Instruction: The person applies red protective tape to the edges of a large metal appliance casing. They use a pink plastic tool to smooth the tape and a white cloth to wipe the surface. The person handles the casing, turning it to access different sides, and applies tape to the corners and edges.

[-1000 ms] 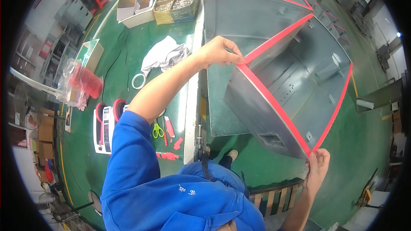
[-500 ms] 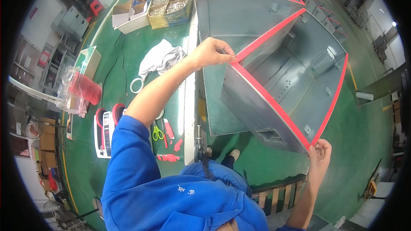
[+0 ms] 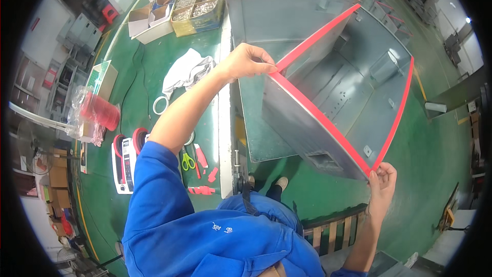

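A grey metal cabinet (image 3: 307, 131) stands in front of me with its open side up, and red tape (image 3: 324, 119) runs along its rim. At the left corner of that rim, my left hand (image 3: 247, 61) pinches the tape between thumb and fingers. My right hand (image 3: 382, 182) is closed at the near right corner, its thumb and fingertips pinching the tape there. Between the two hands the tape lies along the near edge. Inside the cabinet are a pale cylinder (image 3: 385, 66) and small holes in the panel.
On the green table to the left are a tape dispenser (image 3: 124, 161), green scissors (image 3: 188, 161), a white cloth (image 3: 187, 72), red tape scraps (image 3: 201, 190) and boxes of small metal parts (image 3: 197, 13). A second red-rimmed cabinet (image 3: 287, 13) stands behind. A slatted wooden piece (image 3: 333, 233) is below.
The whole view has shifted slightly, with the scene sliding a little left. Both hands stay closed at the same two corners of the cabinet.
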`<state>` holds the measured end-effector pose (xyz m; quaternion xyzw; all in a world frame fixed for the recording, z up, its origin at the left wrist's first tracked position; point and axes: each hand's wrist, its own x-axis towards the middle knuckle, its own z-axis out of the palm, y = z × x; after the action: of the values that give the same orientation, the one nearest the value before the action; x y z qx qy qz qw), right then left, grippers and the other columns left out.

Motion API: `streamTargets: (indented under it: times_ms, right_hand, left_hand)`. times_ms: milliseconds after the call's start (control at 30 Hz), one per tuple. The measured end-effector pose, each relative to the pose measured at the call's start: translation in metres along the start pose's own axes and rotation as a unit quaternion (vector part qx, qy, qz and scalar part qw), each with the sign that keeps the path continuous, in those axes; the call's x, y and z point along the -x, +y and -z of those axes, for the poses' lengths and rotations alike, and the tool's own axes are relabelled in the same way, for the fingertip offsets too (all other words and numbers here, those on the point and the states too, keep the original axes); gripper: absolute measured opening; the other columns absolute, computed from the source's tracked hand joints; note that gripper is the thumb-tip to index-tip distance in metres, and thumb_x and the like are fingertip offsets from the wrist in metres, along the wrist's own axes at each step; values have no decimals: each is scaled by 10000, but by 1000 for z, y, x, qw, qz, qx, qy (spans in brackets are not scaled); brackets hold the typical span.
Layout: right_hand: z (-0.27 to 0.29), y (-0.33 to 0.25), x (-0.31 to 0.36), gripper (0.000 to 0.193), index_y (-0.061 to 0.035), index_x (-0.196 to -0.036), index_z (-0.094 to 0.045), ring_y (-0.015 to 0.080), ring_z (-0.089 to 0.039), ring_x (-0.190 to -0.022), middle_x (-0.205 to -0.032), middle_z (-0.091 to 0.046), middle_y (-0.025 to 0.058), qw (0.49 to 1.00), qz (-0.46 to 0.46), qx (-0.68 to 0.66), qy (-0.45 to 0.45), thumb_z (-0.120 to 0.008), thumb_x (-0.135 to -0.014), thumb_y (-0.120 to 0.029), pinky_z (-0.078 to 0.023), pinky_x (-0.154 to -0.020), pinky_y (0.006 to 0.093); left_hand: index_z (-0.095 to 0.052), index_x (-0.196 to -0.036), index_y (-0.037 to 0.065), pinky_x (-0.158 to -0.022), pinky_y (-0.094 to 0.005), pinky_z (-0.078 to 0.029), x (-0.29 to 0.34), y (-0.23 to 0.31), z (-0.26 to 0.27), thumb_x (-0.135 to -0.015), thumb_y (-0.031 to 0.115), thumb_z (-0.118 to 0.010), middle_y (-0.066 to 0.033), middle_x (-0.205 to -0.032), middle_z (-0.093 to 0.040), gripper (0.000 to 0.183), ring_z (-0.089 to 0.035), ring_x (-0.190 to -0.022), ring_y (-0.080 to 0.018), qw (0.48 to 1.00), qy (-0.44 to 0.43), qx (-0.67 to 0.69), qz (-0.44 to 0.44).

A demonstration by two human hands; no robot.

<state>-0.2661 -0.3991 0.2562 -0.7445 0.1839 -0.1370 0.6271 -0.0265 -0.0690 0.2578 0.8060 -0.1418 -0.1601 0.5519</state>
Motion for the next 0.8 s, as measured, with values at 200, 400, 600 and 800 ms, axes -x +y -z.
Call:
streamTargets:
  times_ms: [200, 400, 600, 800]
  right_hand:
    - [6, 1, 4, 314, -62, -1084, -448, 52, -453, -792, -902, -437, -14, 1000, -14, 11, 11, -552, -794, -1, -359, -635, 193]
    - [14, -1, -8, 319, -61, -1067, -552, 94, -484, -770, -855, -488, 11, 996, 36, 76, -35, -605, -759, 2, -417, -667, 217]
    - [24, -14, -17, 191, -91, -939, -643, 129, -497, -721, -817, -511, 25, 961, 135, 216, -103, -628, -750, -71, -400, -617, 236]
    - [23, -16, -14, 138, -70, -878, -642, 183, -525, -757, -815, -515, 56, 919, 224, 309, -94, -601, -754, -28, -424, -653, 284]
  left_hand:
    - [-662, -783, 73, -489, -199, -369, -3, 0, -3, -713, 219, -689, 19, -700, -609, 164, -482, -588, -49, 1000, -7, -20, -16]
    - [-635, -752, 37, -472, -181, -317, 0, -2, -4, -719, 178, -664, 30, -668, -538, 147, -449, -561, -36, 998, 13, -48, -35]
    - [-637, -768, 43, -423, -173, -250, -2, -4, -8, -733, 98, -676, 26, -630, -520, 77, -404, -511, -20, 999, 21, 32, -20]
    - [-637, -750, 53, -420, -164, -241, -3, -8, -7, -728, 80, -681, 34, -695, -547, 56, -409, -524, -9, 998, 22, 47, -25]
